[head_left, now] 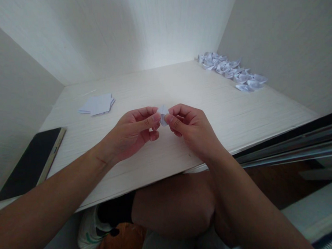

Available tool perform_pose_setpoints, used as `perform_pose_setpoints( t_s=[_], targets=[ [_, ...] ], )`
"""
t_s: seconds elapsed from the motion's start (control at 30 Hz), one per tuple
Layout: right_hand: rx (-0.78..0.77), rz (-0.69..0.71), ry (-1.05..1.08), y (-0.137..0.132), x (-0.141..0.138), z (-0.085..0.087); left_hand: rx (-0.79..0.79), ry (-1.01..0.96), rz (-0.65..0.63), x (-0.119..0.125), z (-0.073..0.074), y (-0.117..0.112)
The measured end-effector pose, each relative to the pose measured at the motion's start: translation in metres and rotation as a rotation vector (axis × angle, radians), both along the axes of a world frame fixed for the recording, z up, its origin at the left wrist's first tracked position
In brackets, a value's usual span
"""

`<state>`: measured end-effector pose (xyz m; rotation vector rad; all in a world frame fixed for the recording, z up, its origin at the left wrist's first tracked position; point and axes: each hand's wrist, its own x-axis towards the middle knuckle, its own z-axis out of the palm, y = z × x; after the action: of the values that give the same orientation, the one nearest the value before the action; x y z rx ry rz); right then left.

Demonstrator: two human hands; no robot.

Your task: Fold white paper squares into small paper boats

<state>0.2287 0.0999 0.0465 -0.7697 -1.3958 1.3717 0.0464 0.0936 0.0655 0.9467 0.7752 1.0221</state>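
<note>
A small folded piece of white paper (163,117) is held up between my two hands, above the middle of the table. My left hand (140,125) pinches its left side between thumb and index finger, the other fingers curled below. On the opposite side, the thumb and index finger of my right hand (189,123) grip the paper's right edge. Part of the paper is covered by my thumbs. To the left lies a small stack of flat white paper sheets (100,104). Several folded white paper boats (232,71) are clustered at the back right.
The white table (153,83) meets a white panel (101,32) behind and grey walls at both sides. A dark phone-like slab (30,163) with a pale edge lies at the left. My leg (172,205) is under the front edge.
</note>
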Motion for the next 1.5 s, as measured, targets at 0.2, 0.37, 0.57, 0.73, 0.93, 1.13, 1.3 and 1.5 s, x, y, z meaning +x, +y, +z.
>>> perform_pose_setpoints(
  t_s=[0.2,0.37,0.57,0.73,0.93,1.13,1.3,1.5],
  targets=[
    [0.0,0.005,-0.012,0.0,0.0,-0.001,0.038,0.085,-0.071,-0.008,-0.005,0.003],
    [0.019,0.013,-0.024,0.001,0.002,0.001,0.045,0.108,-0.025,-0.009,-0.005,0.004],
    [0.008,0.034,-0.018,0.0,0.002,0.002,0.022,0.119,-0.003,-0.003,-0.002,0.002],
    [-0.007,0.054,-0.04,-0.001,0.004,0.002,0.025,0.114,-0.043,-0.004,-0.003,0.001],
    [-0.061,0.123,-0.022,0.0,0.006,0.001,0.03,0.103,-0.086,-0.008,-0.002,0.001],
    [-0.102,0.175,0.015,0.001,0.008,0.001,0.023,0.124,-0.081,-0.009,-0.003,0.002],
    [-0.114,0.194,0.011,0.001,0.009,0.002,-0.05,0.062,-0.113,-0.005,-0.002,0.001],
    [-0.104,0.186,-0.045,0.001,0.011,0.003,-0.066,0.093,-0.119,-0.005,-0.002,0.0]
  ],
)
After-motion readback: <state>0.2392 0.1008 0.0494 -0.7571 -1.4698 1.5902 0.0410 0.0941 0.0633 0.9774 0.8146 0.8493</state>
